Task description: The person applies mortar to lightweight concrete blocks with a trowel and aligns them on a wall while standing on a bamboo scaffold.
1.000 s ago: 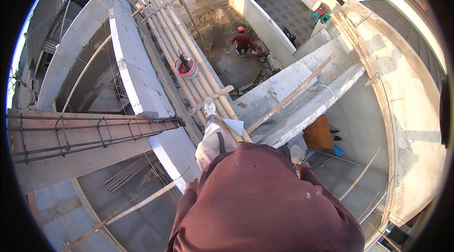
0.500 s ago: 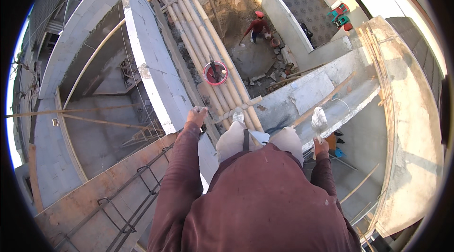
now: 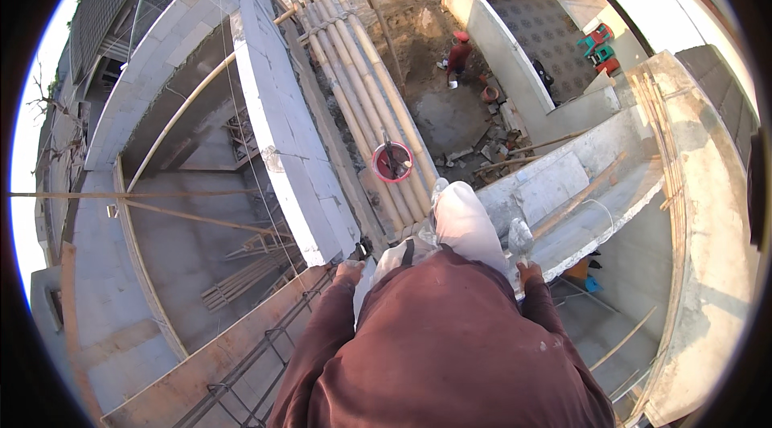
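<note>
Your right hand has its fingers closed around the handle of a mortar-caked trowel, blade pointing far, above the grey concrete ledge. Your left hand rests at the near end of the white block wall; how far its fingers spread, I cannot tell. A red bucket sits on the bamboo poles beyond.
</note>
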The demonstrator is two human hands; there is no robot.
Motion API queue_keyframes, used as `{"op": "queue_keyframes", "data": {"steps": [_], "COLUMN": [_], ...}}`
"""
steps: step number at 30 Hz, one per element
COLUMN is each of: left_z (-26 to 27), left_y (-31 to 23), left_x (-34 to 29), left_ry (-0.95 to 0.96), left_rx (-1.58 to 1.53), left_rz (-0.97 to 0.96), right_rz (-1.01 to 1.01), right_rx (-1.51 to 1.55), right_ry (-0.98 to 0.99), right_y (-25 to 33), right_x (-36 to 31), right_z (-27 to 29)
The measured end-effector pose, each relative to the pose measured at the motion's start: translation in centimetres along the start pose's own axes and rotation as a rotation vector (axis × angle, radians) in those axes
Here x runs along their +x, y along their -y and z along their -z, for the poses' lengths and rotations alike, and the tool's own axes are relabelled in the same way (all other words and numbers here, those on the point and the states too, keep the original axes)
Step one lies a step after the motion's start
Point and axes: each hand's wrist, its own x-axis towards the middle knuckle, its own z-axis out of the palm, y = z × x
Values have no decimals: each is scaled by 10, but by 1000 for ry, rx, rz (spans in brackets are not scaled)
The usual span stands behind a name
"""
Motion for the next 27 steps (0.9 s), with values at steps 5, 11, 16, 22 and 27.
{"op": "queue_keyframes", "data": {"steps": [5,11,16,22,27], "left_z": [-10,49,135,97,3], "left_y": [28,49,45,48,89], "left_x": [-24,18,136,327,452], "left_ry": [84,-52,-63,-82,24], "left_rx": [-143,-1073,-858,-841,-882], "left_rz": [117,739,510,597,627], "right_rz": [-366,-383,186,147,1], "right_rx": [-70,-113,-28,168,11], "right_ry": [81,87,-151,92,87], "right_y": [-18,-3,65,254,210], "right_x": [-23,42,116,83,100], "right_z": [-36,-62,-68,-30,-60]}}
